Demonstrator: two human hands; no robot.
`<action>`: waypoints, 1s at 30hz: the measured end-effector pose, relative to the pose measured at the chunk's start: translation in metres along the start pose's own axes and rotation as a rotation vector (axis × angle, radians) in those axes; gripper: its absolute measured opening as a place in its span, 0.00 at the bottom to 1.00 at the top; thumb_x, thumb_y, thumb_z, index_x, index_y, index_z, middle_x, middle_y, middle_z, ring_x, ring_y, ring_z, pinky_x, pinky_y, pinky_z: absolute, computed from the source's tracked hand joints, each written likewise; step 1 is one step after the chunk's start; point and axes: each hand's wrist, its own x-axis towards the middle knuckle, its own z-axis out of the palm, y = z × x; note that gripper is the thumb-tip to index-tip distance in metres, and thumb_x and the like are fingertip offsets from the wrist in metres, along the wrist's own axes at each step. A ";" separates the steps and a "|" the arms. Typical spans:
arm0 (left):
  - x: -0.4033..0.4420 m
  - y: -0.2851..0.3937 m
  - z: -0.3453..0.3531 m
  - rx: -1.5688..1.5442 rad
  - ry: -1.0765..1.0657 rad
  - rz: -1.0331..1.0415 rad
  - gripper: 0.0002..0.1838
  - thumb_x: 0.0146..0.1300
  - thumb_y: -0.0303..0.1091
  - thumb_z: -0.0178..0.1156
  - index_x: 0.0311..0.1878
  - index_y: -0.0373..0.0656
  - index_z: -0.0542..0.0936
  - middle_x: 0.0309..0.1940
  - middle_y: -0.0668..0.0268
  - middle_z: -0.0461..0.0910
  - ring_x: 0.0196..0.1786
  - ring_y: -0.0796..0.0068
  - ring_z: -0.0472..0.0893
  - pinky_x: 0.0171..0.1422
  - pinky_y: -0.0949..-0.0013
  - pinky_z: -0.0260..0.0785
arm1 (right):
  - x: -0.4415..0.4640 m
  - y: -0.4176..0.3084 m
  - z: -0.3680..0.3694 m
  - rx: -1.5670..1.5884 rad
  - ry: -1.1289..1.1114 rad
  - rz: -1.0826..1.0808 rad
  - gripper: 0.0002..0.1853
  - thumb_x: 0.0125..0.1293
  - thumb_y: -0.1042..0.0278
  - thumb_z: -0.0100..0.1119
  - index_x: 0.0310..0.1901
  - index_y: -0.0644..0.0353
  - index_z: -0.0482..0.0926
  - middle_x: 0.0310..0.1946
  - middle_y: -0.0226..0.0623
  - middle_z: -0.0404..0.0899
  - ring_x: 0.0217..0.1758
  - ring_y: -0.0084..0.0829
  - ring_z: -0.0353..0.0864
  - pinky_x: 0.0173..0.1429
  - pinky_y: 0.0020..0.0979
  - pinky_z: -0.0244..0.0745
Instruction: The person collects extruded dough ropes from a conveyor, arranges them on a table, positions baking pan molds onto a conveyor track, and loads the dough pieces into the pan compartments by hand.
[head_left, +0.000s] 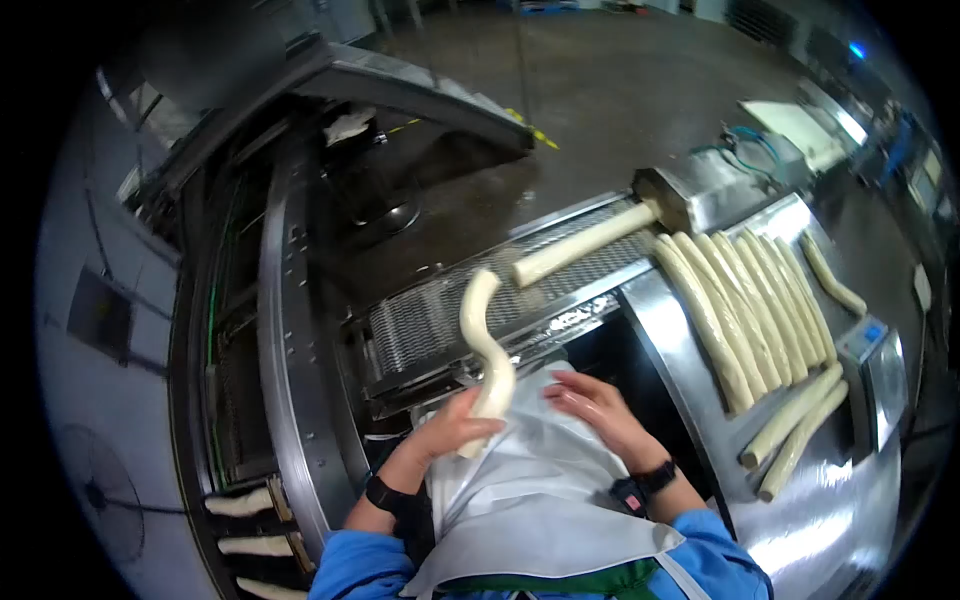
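My left hand [455,425] is wrapped around the lower end of a pale, glossy dough-like roll [488,350]. The roll bends in an S shape and rises in front of the mesh conveyor [410,325]. To its right, my right hand [600,410] holds nothing, its fingers apart and slightly curled above the white apron [550,460]. A second pale roll [585,243] lies straight on the conveyor, one end at the mouth of a metal outlet [690,190].
Several similar rolls [715,320] lie side by side on a steel table [690,420] at right, near a small scale [875,370]. A metal-framed machine [285,330] runs along my left, with pale pieces [255,545] in its lower slots.
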 end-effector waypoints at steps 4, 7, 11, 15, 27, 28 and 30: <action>0.008 0.067 0.047 0.052 -0.409 0.030 0.29 0.56 0.34 0.68 0.59 0.37 0.68 0.43 0.66 0.75 0.42 0.79 0.75 0.47 0.73 0.69 | 0.030 -0.004 0.018 0.744 -0.140 0.056 0.24 0.66 0.66 0.50 0.61 0.69 0.64 0.50 0.49 0.76 0.50 0.36 0.78 0.58 0.34 0.75; 0.022 0.080 0.071 0.492 -0.616 0.176 0.36 0.55 0.31 0.68 0.66 0.36 0.63 0.48 0.64 0.75 0.44 0.78 0.76 0.49 0.73 0.70 | -0.001 -0.045 -0.001 0.649 -0.054 -0.182 0.21 0.60 0.72 0.53 0.55 0.69 0.67 0.42 0.44 0.77 0.37 0.31 0.78 0.44 0.32 0.80; 0.032 0.079 0.077 0.158 -0.631 0.066 0.41 0.54 0.25 0.66 0.71 0.39 0.59 0.54 0.59 0.76 0.47 0.74 0.78 0.55 0.71 0.71 | -0.070 -0.086 -0.026 0.367 0.290 -0.533 0.23 0.50 0.72 0.59 0.49 0.67 0.68 0.37 0.41 0.75 0.28 0.27 0.78 0.35 0.28 0.80; 0.047 0.054 0.065 0.276 -0.606 0.137 0.36 0.56 0.23 0.64 0.69 0.41 0.63 0.54 0.59 0.77 0.48 0.74 0.79 0.55 0.71 0.71 | -0.119 -0.085 -0.098 0.263 0.712 -0.823 0.18 0.52 0.71 0.59 0.45 0.67 0.72 0.36 0.42 0.76 0.28 0.30 0.79 0.36 0.31 0.79; 0.070 0.011 0.017 0.233 -0.104 0.057 0.28 0.61 0.23 0.58 0.65 0.39 0.67 0.52 0.59 0.77 0.49 0.78 0.77 0.55 0.71 0.70 | -0.130 0.004 -0.188 -0.946 1.874 -0.358 0.36 0.50 0.73 0.59 0.64 0.70 0.62 0.62 0.59 0.64 0.68 0.52 0.60 0.70 0.43 0.57; 0.068 0.021 0.017 0.345 -0.036 0.071 0.27 0.60 0.23 0.59 0.64 0.37 0.69 0.54 0.55 0.75 0.53 0.68 0.77 0.60 0.66 0.68 | -0.125 0.002 -0.181 -1.170 1.826 -0.325 0.36 0.50 0.70 0.61 0.64 0.68 0.64 0.64 0.62 0.60 0.70 0.60 0.52 0.73 0.49 0.51; 0.075 0.018 0.002 0.577 0.080 0.193 0.27 0.58 0.24 0.59 0.63 0.36 0.68 0.57 0.52 0.73 0.57 0.62 0.74 0.64 0.63 0.64 | -0.112 -0.005 -0.163 -1.224 1.703 -0.378 0.36 0.51 0.67 0.61 0.64 0.66 0.65 0.64 0.62 0.60 0.70 0.60 0.52 0.73 0.50 0.49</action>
